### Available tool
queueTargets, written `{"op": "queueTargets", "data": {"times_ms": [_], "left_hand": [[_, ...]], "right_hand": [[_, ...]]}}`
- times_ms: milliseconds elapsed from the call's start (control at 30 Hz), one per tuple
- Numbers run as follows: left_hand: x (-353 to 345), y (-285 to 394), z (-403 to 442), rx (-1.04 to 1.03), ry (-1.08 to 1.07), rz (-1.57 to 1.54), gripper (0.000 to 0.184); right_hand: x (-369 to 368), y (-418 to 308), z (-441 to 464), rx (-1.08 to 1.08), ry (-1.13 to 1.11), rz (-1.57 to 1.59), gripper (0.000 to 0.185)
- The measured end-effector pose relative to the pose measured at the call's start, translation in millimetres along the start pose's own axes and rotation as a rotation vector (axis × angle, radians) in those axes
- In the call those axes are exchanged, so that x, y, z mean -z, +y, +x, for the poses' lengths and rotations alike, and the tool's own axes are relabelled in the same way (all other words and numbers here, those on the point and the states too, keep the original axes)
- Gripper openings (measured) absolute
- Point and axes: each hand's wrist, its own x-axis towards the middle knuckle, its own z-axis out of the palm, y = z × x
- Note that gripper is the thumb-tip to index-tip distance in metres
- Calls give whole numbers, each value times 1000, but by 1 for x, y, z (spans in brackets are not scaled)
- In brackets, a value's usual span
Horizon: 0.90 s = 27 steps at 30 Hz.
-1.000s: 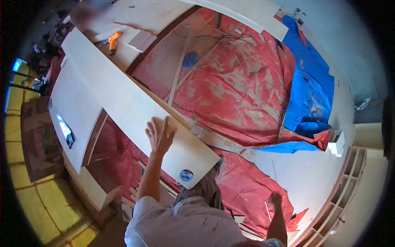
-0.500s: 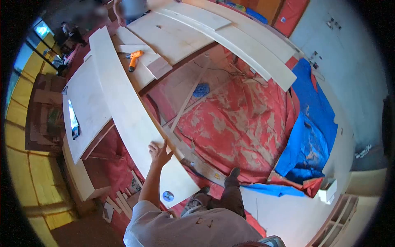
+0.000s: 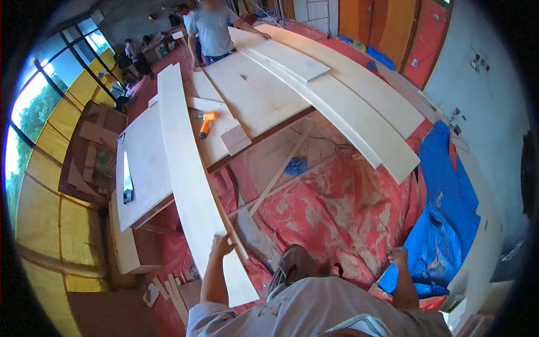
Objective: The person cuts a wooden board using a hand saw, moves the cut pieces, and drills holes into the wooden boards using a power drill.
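A long pale wooden board (image 3: 188, 151) runs from the far end of the work table down to my body. My left hand (image 3: 223, 246) rests on its near part, by the right edge, with the fingers slightly bent and apart. My right hand (image 3: 397, 256) hangs to the right, loosely closed, with nothing visible in it. Below that hand lie blue sheeting (image 3: 449, 224) and red sheeting. An orange cordless drill (image 3: 206, 124) lies on wood pieces right of the board. A handsaw (image 3: 127, 178) lies on the panel to its left.
Across the table, a person in a grey shirt (image 3: 210, 32) touches the work surface with both hands. More long boards (image 3: 337, 115) lie on the right. Dusty red sheeting (image 3: 337, 202) covers the floor, with a thin strip (image 3: 281, 171) across it. Wood offcuts (image 3: 177, 297) lie at lower left.
My view has lifted, showing more of the far person. My left hand has changed from lying flat to bent fingers near the board's edge. My right hand has come into view.
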Motion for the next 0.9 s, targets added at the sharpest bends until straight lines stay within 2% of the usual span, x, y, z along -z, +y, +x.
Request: {"op": "queueTargets", "data": {"times_ms": [33,67,100,133,167,200,233,300,333,367,433,467,533,600,633,667,733,767,800,900], "left_hand": [[12,2,2,10,-52,-53,71],[30,20,-2,83,33,7,47],[47,35,1,87,30,-1,47],[64,45,8,130,84,-81,41],[72,48,20,173,137,-157,38],[71,43,40,87,247,-244,36],[80,39,66,82,235,-235,36],[104,37,133,115,364,-217,31],[112,29,171,66,477,-328,29],[133,26,205,74,473,-321,27],[178,28,270,31,571,-384,29],[192,20,306,3,577,-367,30],[234,12,371,-18,645,-335,35],[275,4,427,-9,677,-315,40],[292,-2,455,-1,662,-309,42],[310,-3,477,-6,650,-303,42],[342,-3,513,149,491,-204,48],[335,-22,548,134,493,-198,48],[307,-53,599,70,497,-67,50],[311,-54,641,83,403,-99,61]], "right_hand": [[-9,-35,19,10,2,1,13],[-22,-59,42,-41,-179,253,14],[-30,-79,62,-99,-362,498,16],[-43,-103,69,-102,-364,484,16],[-68,-128,67,29,-411,343,20],[-97,-149,64,158,-454,208,26],[-129,-171,61,145,-448,213,26],[-188,-220,44,265,-464,-321,32],[-218,-219,35,386,-408,-269,26],[-252,-200,35,508,-349,-220,20],[-288,-167,68,644,-530,-811,18],[-287,-191,43,846,-655,-899,24],[-300,-251,19,1080,-814,-1002,29],[-312,-279,10,307,-596,-874,38],[-314,-286,13,300,-600,-877,38],[-309,-285,20,203,-604,-622,38],[-294,-279,44,19,-576,-101,40],[-292,-280,57,-62,-548,164,41],[-296,-286,63,-139,-511,427,43],[-318,-310,63,-210,-422,317,41]]}}
